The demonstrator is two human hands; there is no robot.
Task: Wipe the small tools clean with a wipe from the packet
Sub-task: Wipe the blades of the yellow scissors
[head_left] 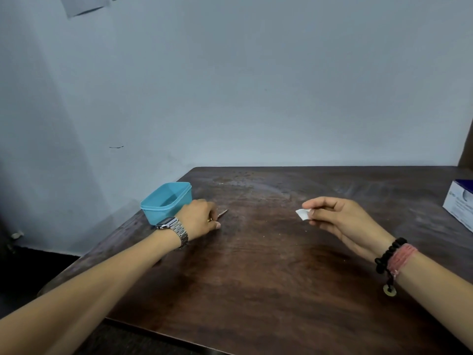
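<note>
Head view: my left hand (202,219) curls over a small tool (222,213) lying on the counter (256,265) just beside the blue tub (166,201), while my right hand (332,216) pinches a white wipe (303,214), well apart. I judge wiping not yet begun on this tool; the boxed packet (459,203) sits far right.

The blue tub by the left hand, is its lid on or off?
Off. The blue tub stands upright on the table with its top open, so its inside walls show; no lid is in view.
</note>
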